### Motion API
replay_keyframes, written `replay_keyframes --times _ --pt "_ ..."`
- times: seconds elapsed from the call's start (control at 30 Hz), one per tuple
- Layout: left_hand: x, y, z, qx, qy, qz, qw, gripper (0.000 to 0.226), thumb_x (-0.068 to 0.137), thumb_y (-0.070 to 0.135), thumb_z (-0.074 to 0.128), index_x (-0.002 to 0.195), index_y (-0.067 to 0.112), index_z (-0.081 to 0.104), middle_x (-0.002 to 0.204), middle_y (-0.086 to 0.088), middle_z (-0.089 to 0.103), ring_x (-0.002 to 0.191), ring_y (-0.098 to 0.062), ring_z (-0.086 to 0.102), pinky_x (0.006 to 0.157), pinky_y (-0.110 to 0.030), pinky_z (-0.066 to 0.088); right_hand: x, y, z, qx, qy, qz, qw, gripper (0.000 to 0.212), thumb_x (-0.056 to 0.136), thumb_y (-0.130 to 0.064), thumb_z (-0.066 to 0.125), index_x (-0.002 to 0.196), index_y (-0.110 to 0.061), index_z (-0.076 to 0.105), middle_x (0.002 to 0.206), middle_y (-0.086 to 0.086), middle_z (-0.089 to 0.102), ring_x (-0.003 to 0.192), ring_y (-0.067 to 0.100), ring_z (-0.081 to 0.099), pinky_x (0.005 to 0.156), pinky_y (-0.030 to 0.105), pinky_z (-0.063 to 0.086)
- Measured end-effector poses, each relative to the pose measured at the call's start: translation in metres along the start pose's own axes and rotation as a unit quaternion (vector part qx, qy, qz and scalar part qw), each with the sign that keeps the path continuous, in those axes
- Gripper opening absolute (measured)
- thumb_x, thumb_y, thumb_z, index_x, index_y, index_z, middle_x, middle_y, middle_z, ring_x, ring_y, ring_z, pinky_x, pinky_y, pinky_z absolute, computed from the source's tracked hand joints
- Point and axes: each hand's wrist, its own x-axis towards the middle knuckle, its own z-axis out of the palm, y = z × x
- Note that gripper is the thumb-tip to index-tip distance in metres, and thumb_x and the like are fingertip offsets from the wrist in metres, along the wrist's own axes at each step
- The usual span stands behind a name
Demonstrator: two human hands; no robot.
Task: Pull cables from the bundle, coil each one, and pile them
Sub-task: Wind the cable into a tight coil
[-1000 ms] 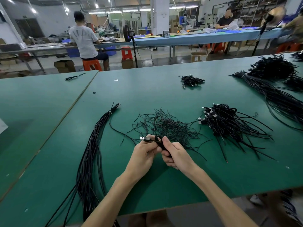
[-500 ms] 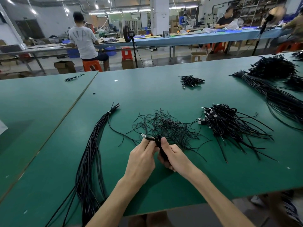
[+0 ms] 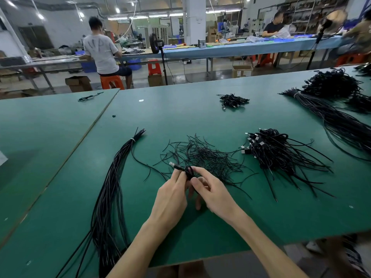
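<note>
Bundle (image 3: pixel 112 187) left — pile (image 3: pixel 281 155) right

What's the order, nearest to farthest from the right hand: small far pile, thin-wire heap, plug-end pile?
1. thin-wire heap, just beyond the right hand
2. plug-end pile, off to its right
3. small far pile, far across the table

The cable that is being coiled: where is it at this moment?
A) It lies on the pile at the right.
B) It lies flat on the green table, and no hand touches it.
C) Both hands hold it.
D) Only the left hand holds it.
C: the left hand and the right hand both pinch the coil between them, and its silver plug sticks out past the left hand.
</note>
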Motion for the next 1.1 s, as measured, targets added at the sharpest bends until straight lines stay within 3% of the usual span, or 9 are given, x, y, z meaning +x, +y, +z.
replay_keyframes --times 0.07,0.17,0.33,0.53,0.67,0.77,0.83,0.97,1.1 --pt "0.001 -0.003 0.002 -0.035 -0.007 -0.012 0.999 0.023 0.099 -0.001 0.053 0.118 0.011 0.060 0.109 0.008 0.053 0.079 -0.023 0.059 0.066 -0.039 0.052 0.000 0.000 0.000 -0.021 0.002 -0.003 1.000 0.040 0.105 -0.037 0.054 0.144 -0.029 0.053 0.086 0.006 0.072 0.052 0.020 0.062 0.050 0.019 0.045" --pt "0.002 -0.006 0.001 -0.109 -0.017 -0.023 0.994 0.024 0.102 0.001 0.050 0.099 0.023 0.058 0.095 0.020 0.047 0.075 -0.009 0.050 0.067 -0.031 0.047 0.000 0.001 0.001 -0.021 0.011 0.006 1.000 0.045 0.104 -0.035 0.055 0.148 -0.024 0.052 0.080 0.005 0.071 0.051 0.022 0.060 0.055 0.031 0.051" --pt "0.003 -0.008 -0.003 -0.199 -0.021 -0.066 0.977 0.044 0.104 0.004 0.052 0.081 0.041 0.048 0.091 0.012 0.052 0.076 -0.005 0.055 0.068 -0.023 0.042 -0.002 0.000 0.000 -0.008 0.026 0.001 1.000 0.041 0.105 -0.029 0.055 0.146 -0.023 0.054 0.072 0.002 0.064 0.051 0.019 0.057 0.048 0.017 0.042" --pt "0.002 -0.011 -0.001 -0.213 -0.016 -0.054 0.975 0.019 0.105 0.013 0.055 0.090 0.012 0.066 0.087 0.010 0.055 0.076 -0.011 0.055 0.067 -0.022 0.044 -0.002 -0.001 -0.002 0.001 0.036 -0.002 0.999 0.034 0.106 -0.024 0.054 0.140 -0.022 0.059 0.070 0.005 0.059 0.054 0.014 0.052 0.050 0.017 0.041" --pt "0.006 -0.011 -0.001 -0.252 -0.051 -0.059 0.965 0.026 0.105 0.010 0.053 0.081 0.012 0.062 0.080 0.001 0.060 0.067 -0.017 0.057 0.062 -0.029 0.048 0.000 0.001 -0.003 0.006 0.035 -0.003 0.999 0.033 0.106 -0.021 0.054 0.138 -0.021 0.062 0.067 -0.001 0.059 0.053 0.012 0.051 0.050 0.018 0.041" --pt "0.005 -0.011 -0.003 -0.325 -0.087 -0.081 0.938 0.027 0.106 0.008 0.050 0.080 0.011 0.058 0.077 -0.003 0.061 0.062 -0.015 0.059 0.060 -0.023 0.046 -0.001 0.001 -0.001 0.014 0.034 -0.010 0.999 0.033 0.105 -0.016 0.055 0.137 -0.019 0.064 0.069 -0.006 0.060 0.060 0.008 0.054 0.051 0.020 0.044" --pt "0.005 -0.010 -0.004 -0.345 -0.100 -0.096 0.928 0.027 0.106 0.006 0.050 0.080 0.007 0.057 0.076 -0.007 0.062 0.063 -0.013 0.059 0.060 -0.018 0.044 -0.001 0.001 -0.001 0.007 0.034 -0.009 0.999 0.034 0.105 -0.017 0.056 0.138 -0.020 0.063 0.073 0.000 0.061 0.063 0.013 0.054 0.052 0.023 0.045" --pt "0.007 -0.012 -0.005 -0.356 -0.105 -0.113 0.922 0.025 0.106 0.003 0.050 0.082 -0.003 0.059 0.082 -0.021 0.063 0.064 -0.015 0.060 0.059 -0.019 0.043 -0.001 0.001 -0.001 0.008 0.036 -0.011 0.999 0.030 0.105 -0.018 0.056 0.134 -0.018 0.064 0.075 0.000 0.064 0.061 0.009 0.055 0.052 0.022 0.045" --pt "0.006 -0.011 -0.007 -0.328 -0.104 -0.102 0.933 0.026 0.105 -0.001 0.048 0.083 0.004 0.062 0.079 -0.010 0.061 0.061 -0.006 0.058 0.059 -0.015 0.042 -0.001 0.001 -0.001 0.023 0.051 0.002 0.998 0.014 0.104 -0.020 0.058 0.117 -0.013 0.062 0.078 -0.001 0.069 0.061 0.006 0.056 0.053 0.022 0.045"
